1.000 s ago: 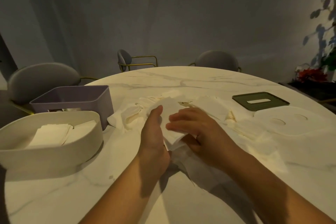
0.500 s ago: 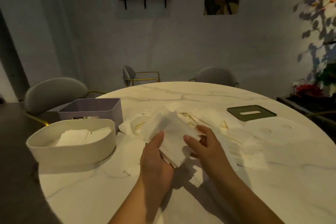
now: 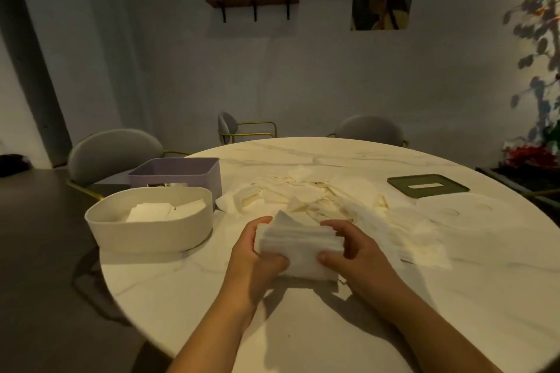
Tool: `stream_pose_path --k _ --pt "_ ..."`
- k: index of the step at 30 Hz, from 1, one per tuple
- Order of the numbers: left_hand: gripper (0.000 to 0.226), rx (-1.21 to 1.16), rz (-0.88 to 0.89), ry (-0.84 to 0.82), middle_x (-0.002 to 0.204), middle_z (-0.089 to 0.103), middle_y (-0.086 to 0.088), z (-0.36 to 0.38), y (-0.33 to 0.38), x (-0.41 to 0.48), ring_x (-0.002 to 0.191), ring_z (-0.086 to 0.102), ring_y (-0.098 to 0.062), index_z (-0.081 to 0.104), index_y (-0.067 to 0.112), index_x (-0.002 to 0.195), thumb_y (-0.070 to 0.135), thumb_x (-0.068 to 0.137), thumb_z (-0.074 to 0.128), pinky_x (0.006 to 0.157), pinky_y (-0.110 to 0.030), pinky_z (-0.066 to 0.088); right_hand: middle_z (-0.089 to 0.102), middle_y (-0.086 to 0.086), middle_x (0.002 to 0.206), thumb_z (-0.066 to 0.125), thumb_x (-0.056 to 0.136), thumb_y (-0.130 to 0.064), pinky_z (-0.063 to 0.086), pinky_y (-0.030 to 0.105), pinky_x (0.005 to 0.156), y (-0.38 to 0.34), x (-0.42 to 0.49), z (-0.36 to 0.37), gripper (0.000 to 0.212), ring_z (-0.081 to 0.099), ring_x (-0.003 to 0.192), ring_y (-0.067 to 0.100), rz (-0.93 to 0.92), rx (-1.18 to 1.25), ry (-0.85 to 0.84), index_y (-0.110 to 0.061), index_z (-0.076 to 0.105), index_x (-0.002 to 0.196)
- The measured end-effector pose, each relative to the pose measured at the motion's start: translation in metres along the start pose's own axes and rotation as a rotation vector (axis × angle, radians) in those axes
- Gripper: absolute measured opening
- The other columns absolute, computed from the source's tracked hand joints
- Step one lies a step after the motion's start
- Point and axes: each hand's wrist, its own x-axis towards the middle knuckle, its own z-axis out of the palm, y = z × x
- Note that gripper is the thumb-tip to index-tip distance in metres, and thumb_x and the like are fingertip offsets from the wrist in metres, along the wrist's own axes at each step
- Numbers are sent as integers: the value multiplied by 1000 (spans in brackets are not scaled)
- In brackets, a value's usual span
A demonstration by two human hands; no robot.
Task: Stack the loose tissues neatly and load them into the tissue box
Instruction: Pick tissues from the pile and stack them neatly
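Both hands — left hand (image 3: 257, 254), right hand (image 3: 354, 251) — grip tissue stack (image 3: 300, 248) ends, near table (image 3: 212, 297) edge.

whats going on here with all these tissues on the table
A person grips a stack of tissues at both ends, left hand and right hand, over the round table. A heap of loose tissues lies just behind it. At the left, the beige box holds some folded tissues, with a purple box behind it. A green lid lies at the right.
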Motion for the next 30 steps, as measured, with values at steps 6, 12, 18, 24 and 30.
stream_pose_path --k 6,12,18,24,30 --pt "67 60 69 -2 106 53 14 0 -5 3 98 53 -11 46 43 107 9 54 69 76 -29 53 56 -18 116 67 85 -19 55 20 80 8 1 2 50 59 104 4 -53 -53 -59 -44 43 120" --pt "77 12 72 37 103 47 19 2 -4 4 97 52 -13 36 45 118 -10 76 68 83 -35 52 58 -21 108 65 86 -13 55 18 70 4 -2 2 47 62 94 0 -129 -108 21 -46 45 113" --pt "59 -55 24 53 100 55 6 -1 -6 0 87 59 -15 46 34 103 -11 72 68 65 -29 57 58 -21 104 68 83 -12 54 17 68 2 -1 1 42 62 94 -1 -137 18 121 -38 50 110" --pt "43 7 32 43 98 59 -3 -1 -8 0 86 60 -17 50 20 98 -13 75 63 67 -33 56 57 -19 106 66 84 -13 53 15 67 5 -2 1 35 60 97 7 -106 -28 78 -35 49 105" --pt "67 54 46 -23 107 53 8 -1 -11 4 95 55 -12 44 32 113 -13 72 69 58 -15 53 57 -22 103 64 87 -18 50 11 63 3 -1 3 33 60 92 -1 -87 -92 55 -41 49 105"
